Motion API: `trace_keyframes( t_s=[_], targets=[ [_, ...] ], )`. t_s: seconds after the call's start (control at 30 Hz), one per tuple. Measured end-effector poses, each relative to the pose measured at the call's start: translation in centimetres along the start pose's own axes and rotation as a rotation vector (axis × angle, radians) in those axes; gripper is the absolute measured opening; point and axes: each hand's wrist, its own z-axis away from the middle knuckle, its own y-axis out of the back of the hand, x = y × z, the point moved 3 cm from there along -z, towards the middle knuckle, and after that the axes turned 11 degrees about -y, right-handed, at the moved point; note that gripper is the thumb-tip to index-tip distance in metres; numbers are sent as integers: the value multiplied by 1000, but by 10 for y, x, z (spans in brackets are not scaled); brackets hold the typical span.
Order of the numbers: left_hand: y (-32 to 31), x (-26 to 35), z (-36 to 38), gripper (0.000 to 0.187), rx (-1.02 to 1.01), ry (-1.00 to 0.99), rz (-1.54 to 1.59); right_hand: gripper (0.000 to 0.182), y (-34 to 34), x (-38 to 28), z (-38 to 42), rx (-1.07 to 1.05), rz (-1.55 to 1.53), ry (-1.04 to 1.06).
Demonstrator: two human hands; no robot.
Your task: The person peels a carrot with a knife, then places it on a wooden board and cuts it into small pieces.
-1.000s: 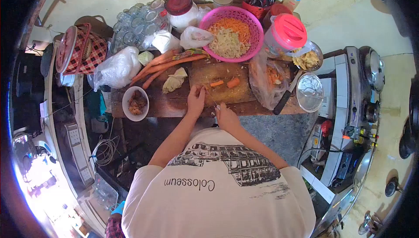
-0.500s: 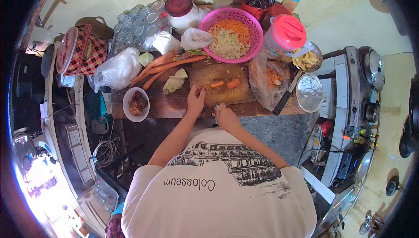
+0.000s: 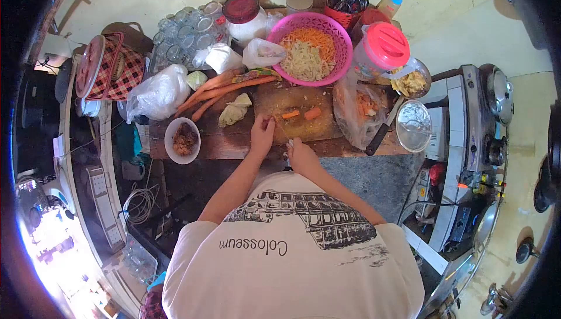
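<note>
My right hand (image 3: 302,156) is closed round the handle of a small knife, whose thin blade (image 3: 283,130) slants up and left over the cutting board's near edge. The fingers of my left hand (image 3: 263,130) are pinched together at the far end of that blade; what they hold is too small to make out. Just beyond the hands, two cut carrot pieces (image 3: 291,114) lie on the wooden cutting board (image 3: 280,94). A pale cabbage piece (image 3: 235,110) rests left of the board, below several whole carrots (image 3: 204,92).
Behind the board stands a pink basket (image 3: 349,50) of shredded carrot and pale shreds. A plastic bag (image 3: 350,126) of scraps, a larger black-handled knife (image 3: 383,129) and a metal bowl (image 3: 414,126) are at right. A white bowl (image 3: 169,143) with brown food sits near the left front edge.
</note>
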Motion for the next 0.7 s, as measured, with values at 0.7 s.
trace_keyframes(
  t_s=[0.7],
  targets=[
    [2, -12, 1, 10, 12, -123, -86, 29, -4, 2, -6, -16, 9, 13]
  ],
)
